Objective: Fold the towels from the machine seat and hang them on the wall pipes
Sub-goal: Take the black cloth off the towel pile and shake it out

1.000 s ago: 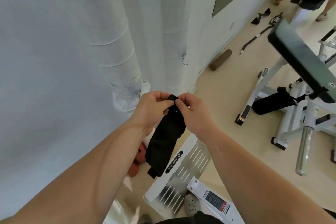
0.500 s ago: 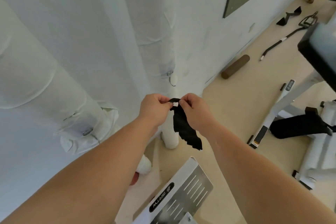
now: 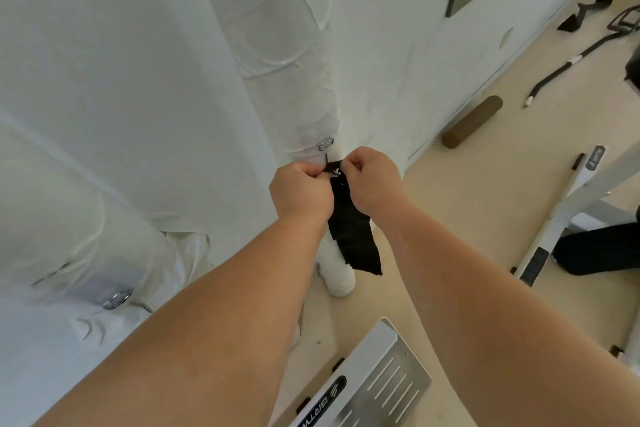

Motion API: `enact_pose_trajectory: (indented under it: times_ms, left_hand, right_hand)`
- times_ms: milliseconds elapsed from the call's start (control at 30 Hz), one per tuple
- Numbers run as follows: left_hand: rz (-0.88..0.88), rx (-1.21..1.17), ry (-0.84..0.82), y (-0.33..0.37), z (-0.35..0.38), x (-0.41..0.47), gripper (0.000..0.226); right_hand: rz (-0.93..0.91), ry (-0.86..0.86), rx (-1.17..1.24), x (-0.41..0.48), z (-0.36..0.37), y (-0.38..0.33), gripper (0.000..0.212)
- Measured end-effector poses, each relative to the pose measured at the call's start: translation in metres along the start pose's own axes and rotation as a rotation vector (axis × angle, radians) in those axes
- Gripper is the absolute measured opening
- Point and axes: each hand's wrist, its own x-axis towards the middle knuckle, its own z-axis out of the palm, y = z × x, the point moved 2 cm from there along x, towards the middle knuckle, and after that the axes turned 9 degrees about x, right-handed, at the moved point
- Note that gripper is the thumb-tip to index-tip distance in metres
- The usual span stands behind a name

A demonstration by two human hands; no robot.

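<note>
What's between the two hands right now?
Head view: only the bunched top of the black cloth towel, pinched by the left hand and right hand; rest hangs below.

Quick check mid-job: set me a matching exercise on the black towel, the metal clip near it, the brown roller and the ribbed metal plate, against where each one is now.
1 black towel
2 metal clip
3 brown roller
4 ribbed metal plate

A lying on the floor at the foot of the wall
B at the bottom edge of the view
C pinched at its top by the left hand and the right hand
D on the white wrapped pipe, just above the hands

Pairs: 1-C, 2-D, 3-A, 4-B
</note>
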Motion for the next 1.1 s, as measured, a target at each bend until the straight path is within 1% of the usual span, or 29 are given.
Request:
enact_pose_trajectory:
  times_ms: [200, 367, 533, 667, 767, 867, 967, 1100]
  left_hand:
    - [0.036, 0.132, 0.057, -0.006, 0.009, 0.003, 0.007]
    - [-0.004, 0.224, 0.015, -0.004, 0.012, 0.009, 0.019]
    - [-0.003, 0.302, -0.077, -0.003, 0.0, 0.01, 0.032]
    - [-0.047, 0.283, -0.131, -0.011, -0.03, -0.013, 0.033]
    - [-0.077, 0.239, -0.155, -0.015, -0.069, -0.033, 0.029]
    - [-0.095, 0.186, -0.206, -0.017, -0.112, -0.056, 0.019]
    - [0.007, 0.244, -0.247, -0.022, -0.157, -0.08, 0.02]
    - [0.228, 0.401, -0.314, -0.036, -0.217, -0.117, 0.029]
  right_hand:
    - [0.001, 0.01, 0.078, 0.001, 0.009, 0.013, 0.013]
    - [0.018, 0.048, 0.052, -0.005, 0.01, 0.011, 0.016]
    - [0.145, 0.047, 0.144, -0.014, -0.003, 0.008, 0.01]
    - [0.217, 0.091, 0.193, -0.039, -0.024, 0.002, 0.012]
    - [0.277, 0.12, 0.212, -0.072, -0.038, -0.009, 0.011]
    - [0.328, 0.128, 0.233, -0.116, -0.046, -0.02, 0.013]
    - [0.347, 0.141, 0.247, -0.168, -0.044, -0.038, 0.016]
    - [0.298, 0.154, 0.203, -0.242, -0.038, -0.071, 0.018]
